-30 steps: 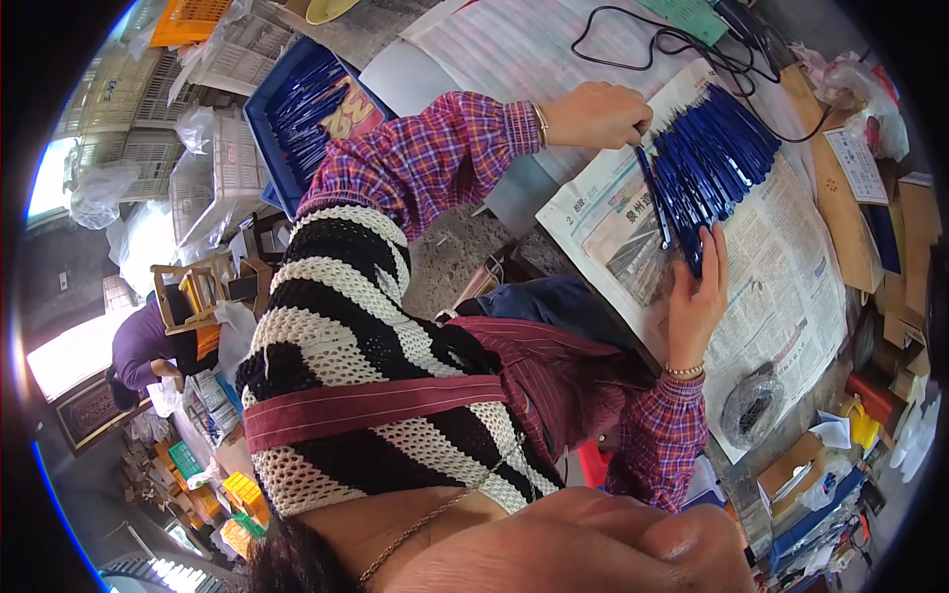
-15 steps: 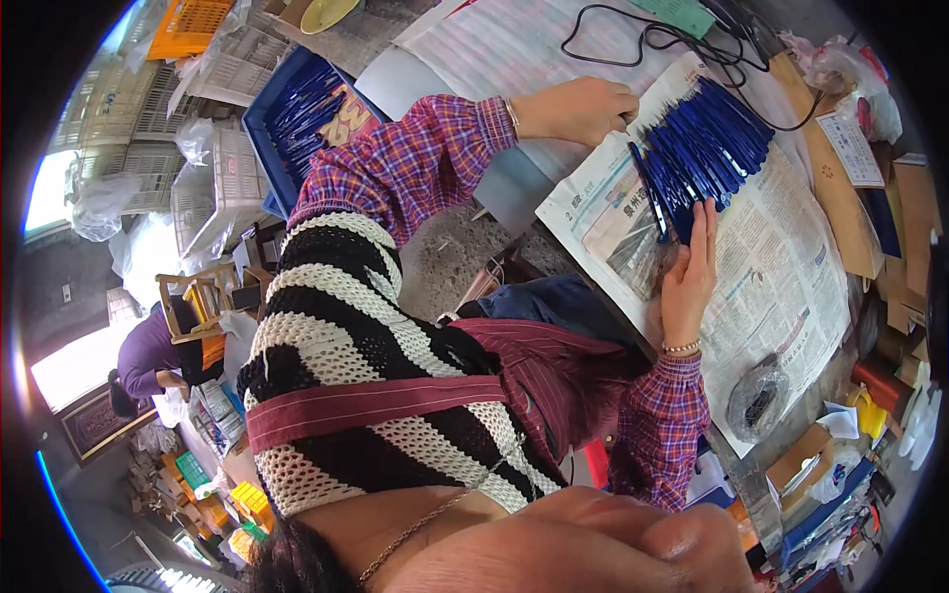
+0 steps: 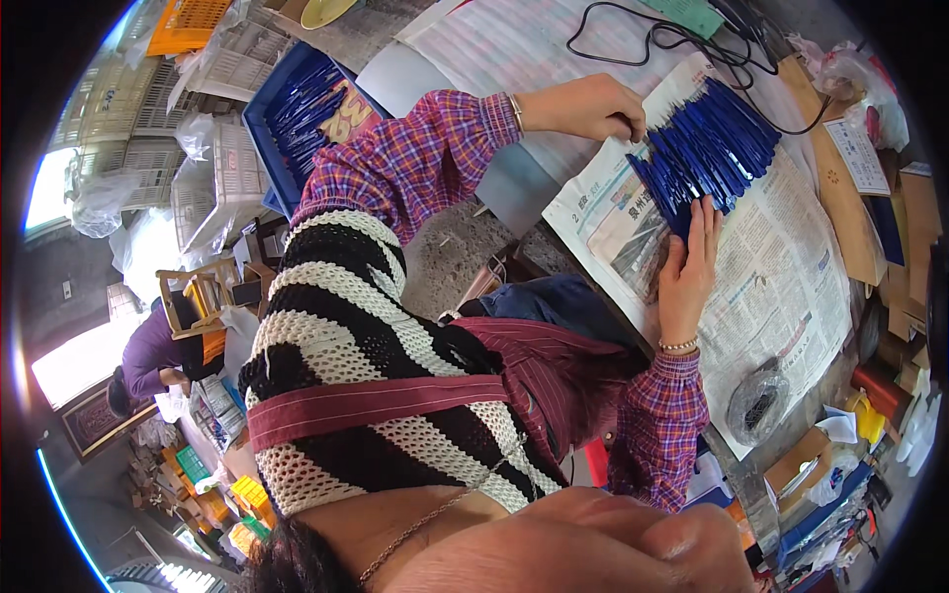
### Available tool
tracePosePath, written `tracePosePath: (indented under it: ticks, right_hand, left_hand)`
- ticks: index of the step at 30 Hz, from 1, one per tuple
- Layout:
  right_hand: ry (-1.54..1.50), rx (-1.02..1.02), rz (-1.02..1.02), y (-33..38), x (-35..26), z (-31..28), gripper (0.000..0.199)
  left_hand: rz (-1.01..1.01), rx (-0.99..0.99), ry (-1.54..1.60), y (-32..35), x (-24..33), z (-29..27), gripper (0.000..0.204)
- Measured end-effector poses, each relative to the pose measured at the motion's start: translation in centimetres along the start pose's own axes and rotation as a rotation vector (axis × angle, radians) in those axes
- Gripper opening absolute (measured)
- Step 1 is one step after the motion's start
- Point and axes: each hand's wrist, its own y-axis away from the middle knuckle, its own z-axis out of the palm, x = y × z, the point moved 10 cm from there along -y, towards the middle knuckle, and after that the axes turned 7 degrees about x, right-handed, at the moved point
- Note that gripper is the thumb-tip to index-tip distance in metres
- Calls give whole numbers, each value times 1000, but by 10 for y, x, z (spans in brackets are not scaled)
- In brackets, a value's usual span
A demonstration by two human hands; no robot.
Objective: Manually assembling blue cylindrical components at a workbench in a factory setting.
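Note:
A row of slim, glossy dark-blue sticks (image 3: 710, 148) with thin pale tips lies fanned side by side on a newspaper sheet (image 3: 776, 287). At the near-left corner of the row, my left hand (image 3: 583, 107) is closed, thumb and fingers pressed together beside the pale tips. What it pinches, if anything, is too small to make out. My right hand (image 3: 688, 277) rests at the lower ends of the sticks. Its fingers are stretched out and touch those blue ends, while the thumb stands apart.
More blue sticks fill a blue plastic bin (image 3: 259, 124) at the left. A clear-wrapped coil (image 3: 759, 407) sits on the newspaper's lower part. A black cable (image 3: 647, 44) crosses the table's far side, and cardboard (image 3: 830, 178) lies at the right. Another person (image 3: 148, 346) bends over at far left.
The nearest stick, slightly apart before, now lies against the row. My left hand has shifted a little to the right, its fingers curled further. My right hand stays at the sticks' ends.

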Motion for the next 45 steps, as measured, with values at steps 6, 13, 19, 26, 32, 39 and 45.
tracePosePath:
  ticks: [6, 13, 19, 26, 32, 39, 45]
  right_hand:
    - [4, -9, 3, 2, 2, 0, 47]
    - [6, -7, -8, 1, 1, 2, 48]
    - [51, -76, -12, 2, 1, 8, 56]
    - [106, -123, -32, 3, 0, 15, 70]
    - [132, -114, -49, 2, 2, 17, 61]
    - [117, -101, -54, 2, 1, 14, 62]
    - [80, 76, -101, -6, -20, -13, 43]
  left_hand:
    - [-122, -55, 156, 6, -8, 9, 12]
    - [-100, -36, 171, 7, -8, 10, 14]
    - [-192, -43, 237, 10, -16, 14, 15]
    - [-164, -43, 210, 11, -14, 17, 18]
    - [-208, -38, 250, 13, -18, 16, 18]
    - [-205, -20, 296, 16, -17, 13, 17]
    - [-201, -47, 297, 17, -12, 12, 15]
